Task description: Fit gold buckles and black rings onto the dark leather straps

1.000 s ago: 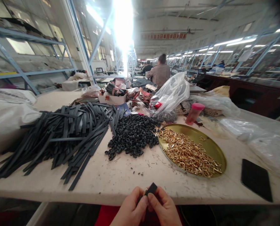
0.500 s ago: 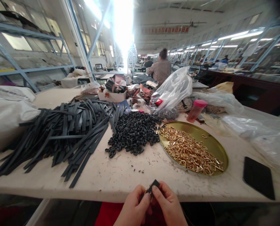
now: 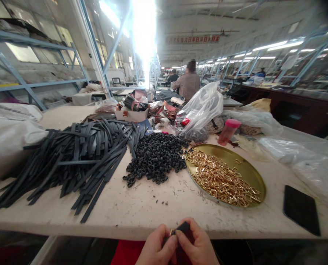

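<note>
At the table's front edge, my left hand (image 3: 160, 244) and my right hand (image 3: 195, 243) are close together, both closed on a black strap (image 3: 183, 227). A small gold buckle (image 3: 172, 232) shows at the strap by my left fingertips, partly covered by them. The right thumb presses on the strap's flat side. Its lower part is hidden between the hands. Ahead lies a heap of black loops (image 3: 158, 156). To its right is a round gold tray (image 3: 252, 173) with many gold buckles (image 3: 224, 180) on it.
A large pile of black straps (image 3: 84, 154) covers the table's left side. A dark phone-like slab (image 3: 302, 209) lies at the right. Behind the tray stand a pink-lidded jar (image 3: 228, 131) and a clear plastic bag (image 3: 202, 106). A person (image 3: 188, 82) sits farther back.
Both hands have lowered slightly, and the strap's end has tipped down toward the right. The strap stays between the fingers. The view has shifted slightly.
</note>
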{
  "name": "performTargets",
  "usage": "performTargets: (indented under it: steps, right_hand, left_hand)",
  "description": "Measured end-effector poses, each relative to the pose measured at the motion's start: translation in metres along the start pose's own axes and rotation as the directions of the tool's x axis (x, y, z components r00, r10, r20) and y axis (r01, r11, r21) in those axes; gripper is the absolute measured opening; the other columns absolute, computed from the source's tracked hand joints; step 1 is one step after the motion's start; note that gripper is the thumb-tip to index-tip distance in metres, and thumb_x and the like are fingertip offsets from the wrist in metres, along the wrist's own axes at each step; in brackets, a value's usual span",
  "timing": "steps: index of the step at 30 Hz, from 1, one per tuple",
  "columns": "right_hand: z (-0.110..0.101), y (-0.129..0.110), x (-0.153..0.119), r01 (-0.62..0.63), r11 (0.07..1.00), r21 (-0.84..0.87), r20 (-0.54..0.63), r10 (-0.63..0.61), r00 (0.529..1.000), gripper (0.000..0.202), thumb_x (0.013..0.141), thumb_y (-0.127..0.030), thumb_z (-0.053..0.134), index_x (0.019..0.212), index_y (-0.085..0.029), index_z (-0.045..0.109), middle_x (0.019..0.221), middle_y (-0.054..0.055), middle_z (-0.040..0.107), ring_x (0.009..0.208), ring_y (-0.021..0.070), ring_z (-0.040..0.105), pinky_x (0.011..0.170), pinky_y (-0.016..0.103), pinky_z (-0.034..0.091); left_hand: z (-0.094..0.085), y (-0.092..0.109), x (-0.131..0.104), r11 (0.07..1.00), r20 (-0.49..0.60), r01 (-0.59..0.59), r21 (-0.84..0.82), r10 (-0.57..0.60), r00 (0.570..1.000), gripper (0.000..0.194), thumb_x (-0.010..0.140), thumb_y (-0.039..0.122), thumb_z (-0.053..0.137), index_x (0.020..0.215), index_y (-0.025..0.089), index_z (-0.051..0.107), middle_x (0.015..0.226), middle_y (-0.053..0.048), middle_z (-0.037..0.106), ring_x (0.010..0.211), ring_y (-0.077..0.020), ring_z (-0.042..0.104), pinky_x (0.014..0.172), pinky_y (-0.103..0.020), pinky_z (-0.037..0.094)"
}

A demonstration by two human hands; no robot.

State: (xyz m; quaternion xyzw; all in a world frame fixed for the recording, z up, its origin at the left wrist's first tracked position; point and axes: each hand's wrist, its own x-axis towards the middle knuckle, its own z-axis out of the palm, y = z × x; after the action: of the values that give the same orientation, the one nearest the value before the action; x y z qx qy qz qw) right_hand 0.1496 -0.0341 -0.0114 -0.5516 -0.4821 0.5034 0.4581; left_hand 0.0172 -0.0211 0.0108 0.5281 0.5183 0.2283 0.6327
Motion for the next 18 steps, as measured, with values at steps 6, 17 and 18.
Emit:
performTargets:
  steps: [6,17,18]
  right_hand:
    - [-0.001,0.007,0.026,-0.042,0.995,0.087,0.167,0.027,0.986,0.042,0.066,-0.061,0.055,0.066,-0.02,0.044,0.053,-0.007,0.036,0.05,0.0095,0.034,0.047,0.022,0.028]
    - [-0.004,-0.003,0.083,-0.061,0.998,0.005,0.33,0.056,0.942,0.037,0.072,-0.055,0.053,0.069,-0.02,0.04,0.056,-0.007,0.038,0.051,0.01,0.037,0.048,0.022,0.03]
    - [-0.003,-0.002,0.084,-0.054,0.999,-0.002,0.338,0.052,0.94,0.037,0.073,-0.055,0.052,0.07,-0.02,0.041,0.056,-0.007,0.039,0.051,0.0102,0.037,0.049,0.022,0.031]
  left_hand:
    - [-0.02,0.001,0.02,0.999,0.014,0.009,0.035,-0.009,1.0,0.038,0.063,0.053,0.056,0.06,0.021,0.035,0.045,0.01,0.034,0.044,-0.0066,0.032,0.042,-0.019,0.02]
    - [-0.038,0.01,0.06,0.998,0.079,0.064,-0.002,-0.063,0.995,0.029,0.069,0.046,0.051,0.065,0.019,0.041,0.053,0.003,0.055,0.046,-0.0075,0.042,0.044,-0.019,0.027]
    - [-0.039,0.007,0.063,0.997,0.057,0.079,-0.026,-0.077,0.995,0.03,0.068,0.047,0.052,0.064,0.02,0.04,0.05,0.003,0.054,0.044,-0.0076,0.043,0.044,-0.019,0.027]
